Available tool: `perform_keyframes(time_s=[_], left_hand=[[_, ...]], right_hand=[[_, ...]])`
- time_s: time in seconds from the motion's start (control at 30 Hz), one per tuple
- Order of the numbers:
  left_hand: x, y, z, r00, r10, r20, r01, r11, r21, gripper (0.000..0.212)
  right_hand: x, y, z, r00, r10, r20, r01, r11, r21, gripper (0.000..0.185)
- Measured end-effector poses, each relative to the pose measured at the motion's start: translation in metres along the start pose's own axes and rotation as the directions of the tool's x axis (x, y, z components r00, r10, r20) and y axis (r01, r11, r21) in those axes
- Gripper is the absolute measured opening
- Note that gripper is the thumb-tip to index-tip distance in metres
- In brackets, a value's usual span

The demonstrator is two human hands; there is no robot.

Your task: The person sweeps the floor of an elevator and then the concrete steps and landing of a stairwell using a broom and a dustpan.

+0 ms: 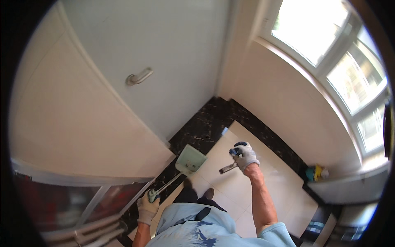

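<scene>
A pale green long-handled dustpan (190,159) has bits of debris in its pan, low over the dark floor border. My left hand (148,205), in a white glove with dark fingertips, grips the end of its handle. Out to the right, my right hand (244,156), gloved alike, is closed around a handle. Below and to the left of that hand shows a narrow dark brush head (227,168), slightly blurred, which seems to belong to the held tool. A small light-blue piece (224,131) lies on the floor near the edge of the dark border.
A grey door with a metal lever handle (139,76) stands ahead. Windows (311,31) line the right wall. A glass-fronted cabinet (83,203) is at lower left. A green and yellow item (316,173) sits by the right wall. Cream tiles (234,188) lie around my shoes.
</scene>
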State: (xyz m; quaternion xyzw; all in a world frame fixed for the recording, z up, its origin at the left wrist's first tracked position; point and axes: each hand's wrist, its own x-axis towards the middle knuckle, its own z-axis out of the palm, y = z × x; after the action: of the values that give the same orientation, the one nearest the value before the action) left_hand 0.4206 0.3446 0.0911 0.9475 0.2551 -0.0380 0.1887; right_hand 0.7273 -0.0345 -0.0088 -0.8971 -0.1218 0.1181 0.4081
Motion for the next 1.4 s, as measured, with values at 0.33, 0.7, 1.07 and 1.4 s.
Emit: perform_keyframes(time_s=[0.33,0.7,1.07,1.4], left_hand=[[0.024,0.036,0.041,0.985,-0.132,-0.108,0.132,0.991,-0.008,0.053],[0.012,0.092,0.065,0.893,-0.437,-0.108,0.430,0.899,-0.077,0.056],[0.052,0.146,0.084,0.780,-0.607,-0.148,0.576,0.791,-0.208,0.051],[0.004,0.126,0.096,0.667,-0.738,-0.105,0.658,0.649,-0.381,0.052]], right_hand=[[0.192,-0.223,0.004,0.874,-0.486,-0.019,0.479,0.853,0.205,0.063],[0.263,-0.327,0.114,0.768,-0.515,0.380,0.543,0.839,0.037,0.034],[0.280,-0.331,0.162,0.676,-0.658,0.333,0.645,0.746,0.165,0.028],[0.244,-0.388,0.235,0.638,-0.561,0.528,0.654,0.756,0.014,0.030]])
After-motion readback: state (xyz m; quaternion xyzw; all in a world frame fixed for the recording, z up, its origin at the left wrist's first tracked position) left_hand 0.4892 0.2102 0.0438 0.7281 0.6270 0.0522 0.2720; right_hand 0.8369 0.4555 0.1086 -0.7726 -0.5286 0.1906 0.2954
